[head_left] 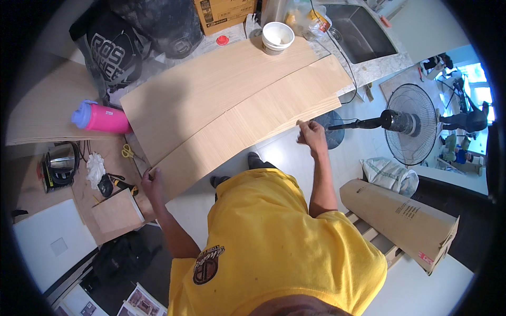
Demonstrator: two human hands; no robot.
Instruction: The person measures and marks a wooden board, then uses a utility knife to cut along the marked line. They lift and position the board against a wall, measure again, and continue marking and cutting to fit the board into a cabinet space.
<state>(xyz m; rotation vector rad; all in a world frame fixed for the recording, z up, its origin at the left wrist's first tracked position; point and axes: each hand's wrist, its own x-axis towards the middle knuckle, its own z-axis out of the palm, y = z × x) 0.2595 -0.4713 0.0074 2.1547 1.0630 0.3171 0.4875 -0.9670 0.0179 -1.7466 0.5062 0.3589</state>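
A long, light wood-grain sheet [247,118] lies across the counter in front of me, its near edge overhanging toward my body. It rests over a wider wood-grain panel [211,79], and their edges make a long slanting line. My left hand [152,184] is closed on the sheet's left end, with the thumb on top. At the near edge toward the right, my right hand [313,137] pinches the sheet's rim between thumb and fingers. More layers show under that edge. On the far part of the panel stands a white tub [278,37].
A pink bottle [108,117] lies left of the panel, with yellow scissors [127,151] and a power tool [59,166] nearby. Behind are dark bags [155,23], a cardboard box [224,13] and a sink [358,34]. A standing fan [403,124] and long carton [398,221] stand right.
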